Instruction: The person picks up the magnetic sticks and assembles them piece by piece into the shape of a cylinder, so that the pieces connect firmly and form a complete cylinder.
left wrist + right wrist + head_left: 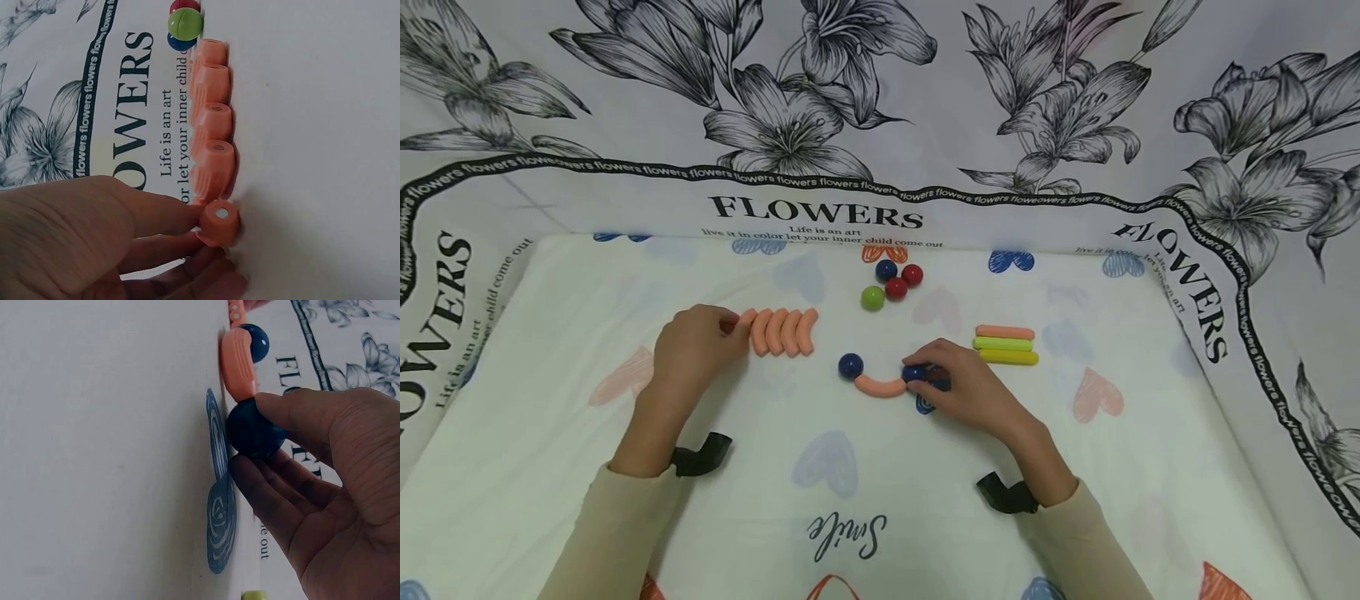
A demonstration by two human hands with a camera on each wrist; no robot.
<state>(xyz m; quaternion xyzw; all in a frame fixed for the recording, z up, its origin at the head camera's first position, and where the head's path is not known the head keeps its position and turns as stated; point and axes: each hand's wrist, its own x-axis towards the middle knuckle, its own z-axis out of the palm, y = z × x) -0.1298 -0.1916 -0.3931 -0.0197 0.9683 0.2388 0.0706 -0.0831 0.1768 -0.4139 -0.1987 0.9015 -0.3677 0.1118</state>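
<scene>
The person wears a plain beige left sleeve (613,533) and a matching plain right sleeve (1090,546), each ending around the wrist. A small, bent black piece (702,456) juts from the inner side at the left cuff, and its black twin (1006,493) from the right; the left hand (696,346) and right hand (964,385) are bare.

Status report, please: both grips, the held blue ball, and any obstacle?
Left grip: pinching leftmost orange stick. Right grip: pinching blue ball. Curved stick between this and second blue ball. Nothing visibly in the way.
</scene>
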